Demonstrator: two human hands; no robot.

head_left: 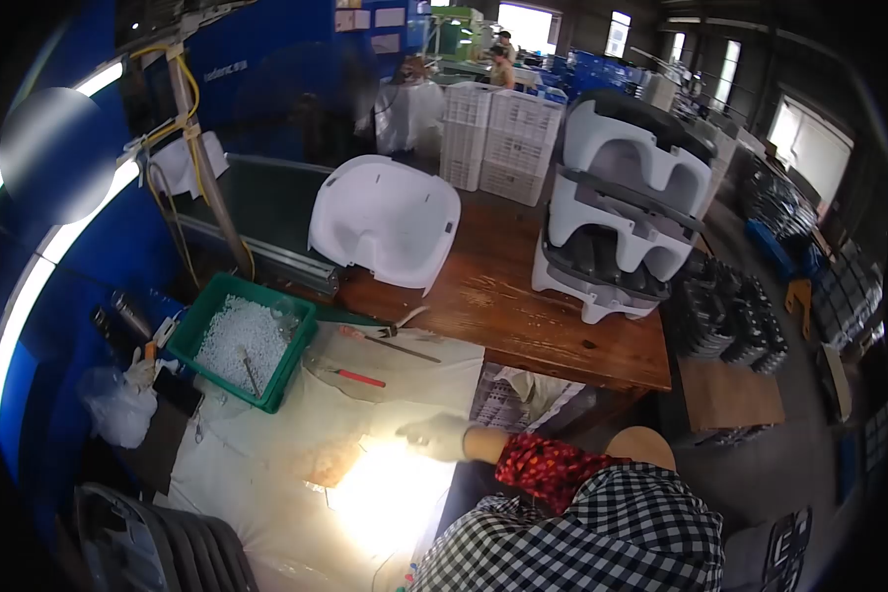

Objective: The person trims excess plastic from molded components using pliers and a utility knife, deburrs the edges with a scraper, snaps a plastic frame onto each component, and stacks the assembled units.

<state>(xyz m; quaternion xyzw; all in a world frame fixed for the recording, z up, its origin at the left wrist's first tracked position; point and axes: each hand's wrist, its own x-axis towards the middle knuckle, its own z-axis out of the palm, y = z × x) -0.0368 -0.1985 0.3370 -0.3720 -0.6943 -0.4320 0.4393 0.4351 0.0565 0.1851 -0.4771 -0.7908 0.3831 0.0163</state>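
My right hand (436,437), in a pale glove below a red patterned sleeve, reaches in from the right over the white-covered worktop (247,464). Its fingers look stretched out, and I see nothing in them. Just below the fingertips, strong glare (390,498) washes out whatever lies there. A tool with a red handle (360,378) lies beyond the hand, with a long thin tool (405,347) behind it. To the left stands a green bin (301,352) of small white pellets (237,335). My left hand does not show.
A white moulded plastic shell (385,217) sits on the brown wooden table (483,286). Stacked grey-and-white shells (612,217) stand at its right. Dark grey parts (168,543) fill the lower left. White crates (503,138) and people (501,69) are farther back.
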